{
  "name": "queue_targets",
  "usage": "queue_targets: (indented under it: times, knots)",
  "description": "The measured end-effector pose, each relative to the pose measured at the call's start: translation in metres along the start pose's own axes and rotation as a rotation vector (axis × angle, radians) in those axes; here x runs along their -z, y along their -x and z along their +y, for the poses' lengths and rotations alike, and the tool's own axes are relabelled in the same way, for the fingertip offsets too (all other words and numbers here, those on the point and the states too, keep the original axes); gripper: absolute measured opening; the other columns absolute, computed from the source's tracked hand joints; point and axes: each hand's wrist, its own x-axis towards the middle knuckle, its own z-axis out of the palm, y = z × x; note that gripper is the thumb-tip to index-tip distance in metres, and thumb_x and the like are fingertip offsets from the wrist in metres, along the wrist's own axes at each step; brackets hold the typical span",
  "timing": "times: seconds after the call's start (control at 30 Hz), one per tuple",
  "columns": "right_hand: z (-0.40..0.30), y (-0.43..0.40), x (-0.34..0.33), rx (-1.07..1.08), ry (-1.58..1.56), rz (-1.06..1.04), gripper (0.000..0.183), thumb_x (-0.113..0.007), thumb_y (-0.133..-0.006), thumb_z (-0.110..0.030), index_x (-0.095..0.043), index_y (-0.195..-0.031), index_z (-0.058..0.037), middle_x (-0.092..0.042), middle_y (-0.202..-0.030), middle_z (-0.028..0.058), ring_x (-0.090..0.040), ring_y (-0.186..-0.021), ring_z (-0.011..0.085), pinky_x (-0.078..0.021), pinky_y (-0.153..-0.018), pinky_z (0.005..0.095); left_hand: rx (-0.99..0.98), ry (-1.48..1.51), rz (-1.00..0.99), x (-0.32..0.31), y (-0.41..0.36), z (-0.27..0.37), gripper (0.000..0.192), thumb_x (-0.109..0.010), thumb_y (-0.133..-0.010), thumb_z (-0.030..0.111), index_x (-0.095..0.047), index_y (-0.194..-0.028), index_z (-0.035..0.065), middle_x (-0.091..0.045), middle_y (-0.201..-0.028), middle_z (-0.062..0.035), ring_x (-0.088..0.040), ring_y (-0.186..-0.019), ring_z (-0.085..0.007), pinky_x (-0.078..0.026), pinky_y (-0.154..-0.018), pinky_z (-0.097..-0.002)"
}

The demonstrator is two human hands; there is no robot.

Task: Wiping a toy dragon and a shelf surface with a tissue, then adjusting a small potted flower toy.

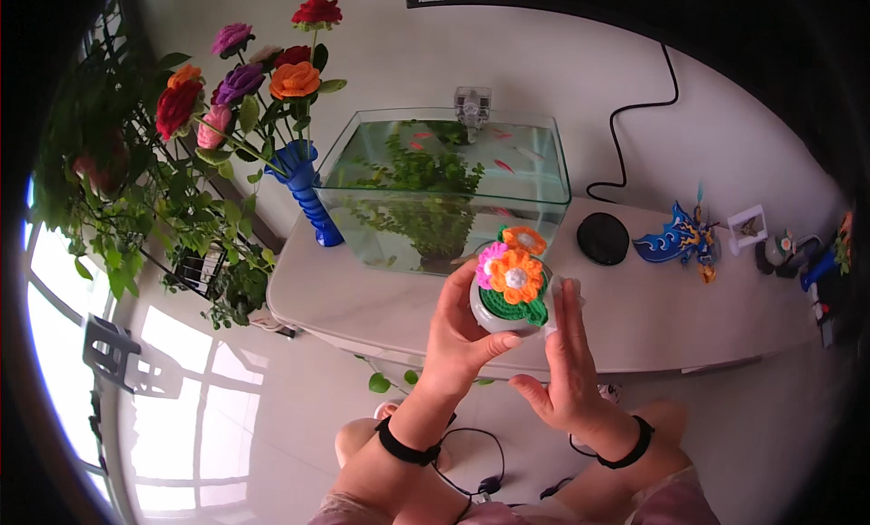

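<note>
A small white pot with orange and pink crocheted flowers and green crocheted leaves is in my left hand, its fingers and thumb around the pot's left side. My right hand is at the pot's right side with a white tissue or cloth between its straight fingers and the pot. The right thumb stands apart from the fingers. Both hands are over the front of a pale cabinet top, just before the fish tank. The far side of the pot is hidden.
A glass fish tank with red fish and plants stands behind my hands. Left of it is a blue vase with crocheted roses. To the right are a black round object, a blue winged figure and a small white frame.
</note>
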Motion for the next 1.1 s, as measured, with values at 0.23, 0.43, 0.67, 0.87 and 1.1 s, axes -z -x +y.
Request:
queue_targets:
  times: [0.23, 0.43, 0.67, 0.87, 1.1]
  knots:
    - [-0.004, 0.010, -0.009, 0.053, 0.030, -0.033, 0.091, -0.063, -0.088, -0.046, -0.021, -0.144, 0.0129, -0.017, -0.147, 0.0400, -0.023, -0.134, 0.0592, -0.0295, -0.108, 0.0581, -0.015, -0.014, 0.007, 0.006, -0.003, -0.002, 0.097, -0.089, -0.067, 0.013, -0.030, -0.142, -0.0006, -0.041, -0.140, -0.0101, -0.041, -0.131, -0.0218, -0.036, -0.110, -0.0383]
    - [-0.004, 0.008, -0.009, 0.064, 0.048, -0.059, 0.091, -0.063, -0.088, -0.047, -0.024, -0.143, 0.0129, -0.018, -0.146, 0.0405, -0.025, -0.133, 0.0593, -0.0309, -0.107, 0.0576, -0.012, 0.008, 0.011, 0.003, -0.002, 0.005, 0.096, -0.088, -0.067, 0.012, -0.030, -0.143, 0.0005, -0.040, -0.141, -0.0096, -0.041, -0.131, -0.0217, -0.037, -0.110, -0.0381]
    - [0.007, 0.000, 0.000, 0.020, -0.023, 0.050, 0.090, -0.062, -0.090, -0.041, -0.016, -0.145, 0.0126, -0.016, -0.150, 0.0383, -0.019, -0.139, 0.0554, -0.0262, -0.111, 0.0555, 0.041, 0.051, -0.042, 0.001, 0.002, 0.004, 0.095, -0.087, -0.067, 0.007, -0.030, -0.143, 0.0035, -0.040, -0.141, -0.0086, -0.041, -0.131, -0.0217, -0.041, -0.107, -0.0377]
    - [0.000, 0.007, -0.007, 0.051, -0.009, -0.007, 0.092, -0.060, -0.090, -0.046, -0.016, -0.145, 0.0137, -0.014, -0.147, 0.0419, -0.019, -0.136, 0.0589, -0.0265, -0.109, 0.0579, 0.012, 0.049, -0.018, 0.001, -0.001, 0.005, 0.095, -0.087, -0.067, 0.008, -0.030, -0.143, 0.0030, -0.041, -0.140, -0.0084, -0.042, -0.130, -0.0217, -0.040, -0.107, -0.0377]
    - [-0.003, 0.009, -0.008, 0.081, 0.054, -0.051, 0.090, -0.056, -0.091, -0.050, -0.021, -0.143, 0.0146, -0.016, -0.145, 0.0435, -0.022, -0.133, 0.0609, -0.0296, -0.107, 0.0591, -0.006, 0.044, -0.025, 0.004, -0.002, 0.005, 0.093, -0.087, -0.068, 0.008, -0.030, -0.143, 0.0027, -0.042, -0.140, -0.0087, -0.043, -0.130, -0.0220, -0.040, -0.108, -0.0380]
